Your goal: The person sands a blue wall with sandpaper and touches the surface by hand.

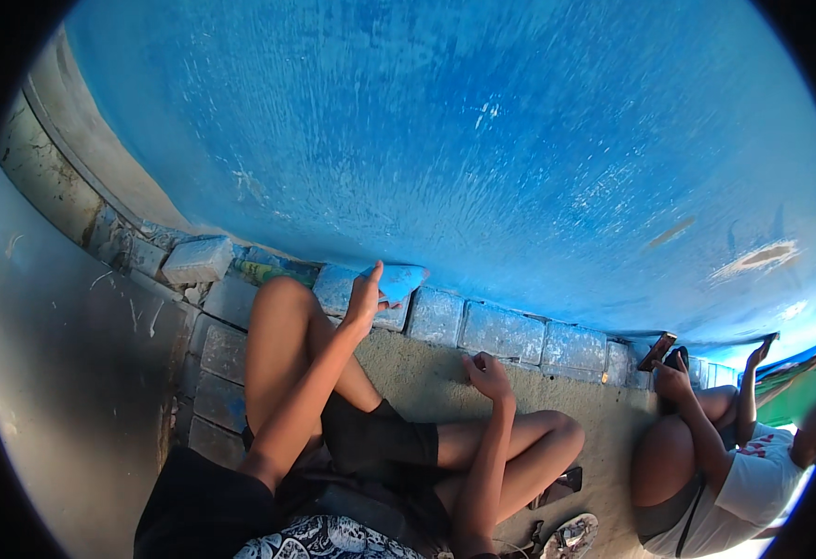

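My left hand (364, 296) is closed around a flat blue piece (405, 280), its thumb pointing up. It holds the piece at the foot of the blue painted wall (445, 140), just above the grey paving blocks. What the piece is made of cannot be made out. My right hand (490, 375) hangs over the sandy ground in front of my bent knee, fingers curled in a loose fist, with nothing visible in it. The wall's paint is streaked with pale scuffs, and bare patches show at its right.
Grey paving blocks (503, 332) line the wall's foot, with a loose block (198, 259) at the left. A dull metal panel (72, 373) stands on my left. At the right another person (706, 466) sits by the wall, holding a brown block-like tool (658, 350). A sandal (571, 538) lies near my leg.
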`<state>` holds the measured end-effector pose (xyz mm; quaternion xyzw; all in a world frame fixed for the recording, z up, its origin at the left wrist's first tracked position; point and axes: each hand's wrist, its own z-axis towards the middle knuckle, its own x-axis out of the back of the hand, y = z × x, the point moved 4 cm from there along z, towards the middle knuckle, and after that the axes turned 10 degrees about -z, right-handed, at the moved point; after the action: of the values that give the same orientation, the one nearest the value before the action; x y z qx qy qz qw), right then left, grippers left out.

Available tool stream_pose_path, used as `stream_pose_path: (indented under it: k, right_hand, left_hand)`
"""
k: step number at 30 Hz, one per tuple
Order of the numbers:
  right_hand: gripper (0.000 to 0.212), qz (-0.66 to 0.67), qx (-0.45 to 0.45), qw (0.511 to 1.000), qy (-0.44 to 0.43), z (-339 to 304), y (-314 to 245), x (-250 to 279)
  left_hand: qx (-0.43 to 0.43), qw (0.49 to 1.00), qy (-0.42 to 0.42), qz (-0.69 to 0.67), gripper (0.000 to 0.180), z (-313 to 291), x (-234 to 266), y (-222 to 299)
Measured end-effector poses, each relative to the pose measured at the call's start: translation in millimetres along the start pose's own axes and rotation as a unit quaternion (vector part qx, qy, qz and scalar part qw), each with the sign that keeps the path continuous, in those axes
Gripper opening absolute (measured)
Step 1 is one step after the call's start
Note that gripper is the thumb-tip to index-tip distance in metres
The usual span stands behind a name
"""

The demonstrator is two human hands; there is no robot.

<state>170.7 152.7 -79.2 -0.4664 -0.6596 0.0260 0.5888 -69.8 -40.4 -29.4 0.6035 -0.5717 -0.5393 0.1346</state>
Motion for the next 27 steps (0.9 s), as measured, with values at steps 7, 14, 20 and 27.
stream_pose_path:
  k: [7,14,20,27]
  right_hand:
    - [0.039,0.021,-0.018,1.0,-0.015,-2,3,-2]
    - [0.039,0.038,-0.024,0.999,-0.015,-7,7,-1]
    - [0.039,0.034,-0.019,0.999,-0.024,-5,-9,2]
    - [0.038,0.036,-0.022,0.999,-0.02,-7,-9,5]
  left_hand:
    - [-0.096,0.993,-0.013,0.066,0.041,16,-32,24]
    - [-0.404,0.84,-0.092,0.35,0.036,-13,-72,55]
    - [-0.444,0.793,-0.103,0.404,0.03,-4,-60,37]
    - [-0.443,0.828,-0.089,0.331,0.032,-13,-75,64]
